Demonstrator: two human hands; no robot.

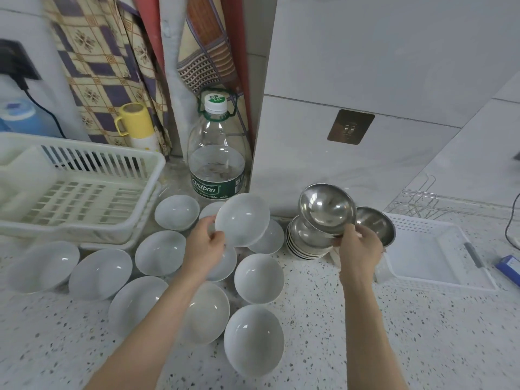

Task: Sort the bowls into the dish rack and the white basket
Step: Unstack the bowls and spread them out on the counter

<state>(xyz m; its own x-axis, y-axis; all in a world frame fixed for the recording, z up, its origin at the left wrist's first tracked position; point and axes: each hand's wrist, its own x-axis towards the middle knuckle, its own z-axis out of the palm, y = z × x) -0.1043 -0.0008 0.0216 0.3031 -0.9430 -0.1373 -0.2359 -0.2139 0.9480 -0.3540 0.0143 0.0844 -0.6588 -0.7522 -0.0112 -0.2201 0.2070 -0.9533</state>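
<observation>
My left hand grips a white ceramic bowl by its rim, tilted and lifted above the counter. My right hand holds a steel bowl by its lower edge, tilted up over a stack of steel bowls. Another steel bowl sits just right of the stack. Several white bowls lie spread across the speckled counter. The white dish rack stands at the left. The white basket lies at the right with nothing in it.
A large water bottle stands at the back between rack and wall corner. A yellow cup sits behind the rack. A wire rack is behind the basket. A blue box and a cable lie at the far right.
</observation>
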